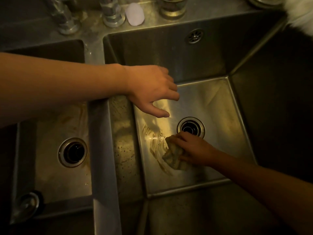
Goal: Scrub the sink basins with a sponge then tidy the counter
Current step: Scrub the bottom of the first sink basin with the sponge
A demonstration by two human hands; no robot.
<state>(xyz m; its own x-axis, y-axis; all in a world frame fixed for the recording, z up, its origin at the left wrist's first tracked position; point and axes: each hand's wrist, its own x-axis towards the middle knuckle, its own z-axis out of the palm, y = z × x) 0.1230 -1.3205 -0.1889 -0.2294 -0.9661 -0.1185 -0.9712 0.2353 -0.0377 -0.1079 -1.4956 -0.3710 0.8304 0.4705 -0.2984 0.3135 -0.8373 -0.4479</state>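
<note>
Near right basin's (211, 102) drain (191, 127), right hand (194, 150) grips sponge (174, 156), left hand (150, 89) hovers spread; risk: speckled left wall (122, 150) goes unscrubbed.

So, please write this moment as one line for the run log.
step: scrub right basin | right hand: grips sponge on basin floor beside drain | left hand: fingers spread above basin, holds nothing

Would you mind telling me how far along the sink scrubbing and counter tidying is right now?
Nothing looks finished yet. In hand: the right hand holds the sponge on the right basin floor, soapy streaks beside it. Remaining: specks on that basin's left wall, brown stains in the left basin, and the counter, where a white oval object sits.
</note>
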